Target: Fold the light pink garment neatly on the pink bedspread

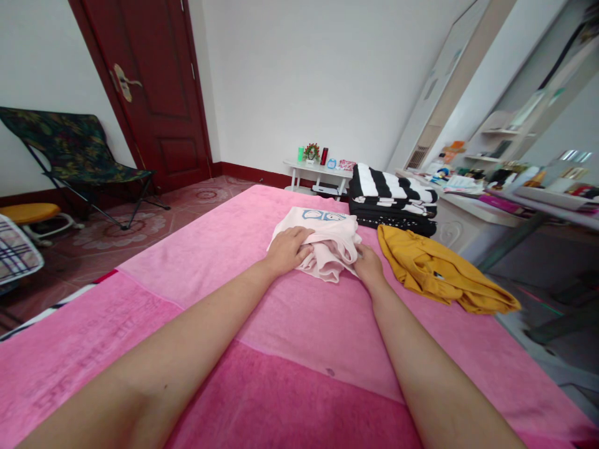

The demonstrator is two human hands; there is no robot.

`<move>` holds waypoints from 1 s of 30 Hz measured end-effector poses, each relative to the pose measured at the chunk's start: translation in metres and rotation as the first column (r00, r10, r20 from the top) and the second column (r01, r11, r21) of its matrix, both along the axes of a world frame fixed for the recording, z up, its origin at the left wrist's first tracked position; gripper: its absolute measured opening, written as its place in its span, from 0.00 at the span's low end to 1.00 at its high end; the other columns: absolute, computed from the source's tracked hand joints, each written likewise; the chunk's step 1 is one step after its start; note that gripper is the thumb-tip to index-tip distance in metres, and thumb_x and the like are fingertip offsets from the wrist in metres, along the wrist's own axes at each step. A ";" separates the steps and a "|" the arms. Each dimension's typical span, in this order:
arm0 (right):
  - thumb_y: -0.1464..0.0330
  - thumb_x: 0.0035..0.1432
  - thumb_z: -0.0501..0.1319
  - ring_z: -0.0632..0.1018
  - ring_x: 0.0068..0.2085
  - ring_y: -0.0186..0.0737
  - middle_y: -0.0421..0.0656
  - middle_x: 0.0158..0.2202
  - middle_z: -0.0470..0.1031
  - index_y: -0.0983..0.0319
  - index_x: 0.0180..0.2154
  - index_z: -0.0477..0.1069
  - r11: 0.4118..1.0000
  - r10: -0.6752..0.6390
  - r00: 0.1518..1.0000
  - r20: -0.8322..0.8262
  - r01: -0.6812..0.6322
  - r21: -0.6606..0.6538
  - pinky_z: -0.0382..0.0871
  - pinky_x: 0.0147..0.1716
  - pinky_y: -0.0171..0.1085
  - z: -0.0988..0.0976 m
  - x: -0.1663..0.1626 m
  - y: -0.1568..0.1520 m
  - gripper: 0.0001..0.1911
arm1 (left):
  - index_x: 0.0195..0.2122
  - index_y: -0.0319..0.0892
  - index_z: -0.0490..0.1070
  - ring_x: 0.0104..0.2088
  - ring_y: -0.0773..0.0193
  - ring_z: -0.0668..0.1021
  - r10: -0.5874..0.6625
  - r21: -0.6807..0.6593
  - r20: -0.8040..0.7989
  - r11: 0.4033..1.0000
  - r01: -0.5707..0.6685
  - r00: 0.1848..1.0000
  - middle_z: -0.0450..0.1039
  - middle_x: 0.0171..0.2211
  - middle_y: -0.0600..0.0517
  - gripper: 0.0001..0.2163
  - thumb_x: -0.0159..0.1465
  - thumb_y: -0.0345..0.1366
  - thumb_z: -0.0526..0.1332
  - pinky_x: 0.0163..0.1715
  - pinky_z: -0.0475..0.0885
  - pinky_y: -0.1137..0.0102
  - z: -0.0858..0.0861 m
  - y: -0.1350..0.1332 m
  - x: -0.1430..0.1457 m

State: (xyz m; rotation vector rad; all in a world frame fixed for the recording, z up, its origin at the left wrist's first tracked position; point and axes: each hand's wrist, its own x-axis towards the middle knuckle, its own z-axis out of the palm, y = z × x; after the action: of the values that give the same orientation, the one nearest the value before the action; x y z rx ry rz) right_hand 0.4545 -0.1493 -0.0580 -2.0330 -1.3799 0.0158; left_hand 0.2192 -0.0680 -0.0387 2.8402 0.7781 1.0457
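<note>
A pale pink shirt (322,240) with a blue-and-white print lies partly folded on the pink bed cover (210,243); its lower layers are bunched toward me. My left hand (286,251) grips its left side, fingers over the top and thumb against the fold. At the right edge, my right hand (369,265) is closed on the cloth, with its fingertips partly hidden by the fabric. A crumpled mustard-yellow garment (435,271) lies to the right of my right hand, apart from it.
Behind the shirt, a stack of folded black and black-and-white striped clothes (393,196) sits on the bed. Beyond stands a small white table (294,165) with ornaments. A cluttered dresser (496,206) is at right, a folding chair (88,156) and a yellow-topped stool (32,213) at left.
</note>
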 end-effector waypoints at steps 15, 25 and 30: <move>0.66 0.53 0.59 0.74 0.47 0.45 0.47 0.47 0.75 0.60 0.46 0.74 1.000 0.005 1.000 -0.004 -0.005 -0.001 0.65 0.44 0.37 0.001 -0.001 -0.001 0.18 | 0.58 0.46 0.62 0.51 0.55 0.70 0.010 -0.016 -0.008 1.000 -0.010 1.000 0.67 0.52 0.47 0.20 0.65 0.43 0.53 0.51 0.65 0.61 0.000 0.000 0.000; 0.64 0.54 0.58 0.73 0.47 0.46 0.48 0.47 0.74 0.62 0.46 0.74 1.000 -0.006 1.000 -0.018 0.006 0.000 0.64 0.43 0.37 0.002 -0.002 -0.001 0.18 | 0.58 0.47 0.61 0.51 0.55 0.70 0.014 -0.035 -0.022 0.999 -0.015 1.000 0.67 0.53 0.47 0.21 0.65 0.43 0.53 0.52 0.65 0.60 0.001 0.000 0.000; 0.65 0.56 0.56 0.74 0.47 0.45 0.48 0.47 0.75 0.62 0.46 0.74 1.000 -0.007 1.000 -0.020 0.007 0.006 0.64 0.44 0.37 0.001 -0.002 0.000 0.17 | 0.58 0.46 0.61 0.51 0.55 0.70 0.015 -0.032 -0.024 0.999 -0.016 1.000 0.67 0.53 0.47 0.21 0.65 0.43 0.53 0.52 0.65 0.60 0.001 0.000 0.000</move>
State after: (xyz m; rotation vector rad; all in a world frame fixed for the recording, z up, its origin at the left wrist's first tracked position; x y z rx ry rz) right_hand 0.4527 -0.1498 -0.0565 -2.0277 -1.3587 0.0292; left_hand 0.2194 -0.0683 -0.0379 2.8287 0.8123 0.9939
